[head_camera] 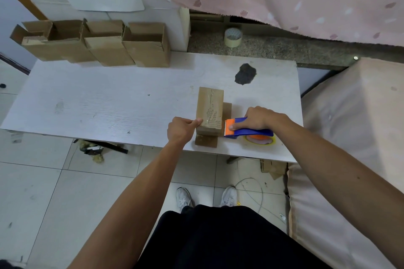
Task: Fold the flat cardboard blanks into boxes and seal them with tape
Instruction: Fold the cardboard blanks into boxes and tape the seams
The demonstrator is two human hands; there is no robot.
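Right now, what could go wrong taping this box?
The box sits near the table's front edge, held at one corner by the left hand; a pull could tip it off. The tape dispenser in the right hand has its toothed blade close to the left thumb, so a slip might nick it.

Arms outstretched: left hand (182, 130) pinches the box (209, 105), right hand (259, 119) grips the tape dispenser (253, 132).

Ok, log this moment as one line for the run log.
step: taping box seam | left hand: holds box | right hand: grips tape dispenser at box's near end | behind: open boxes
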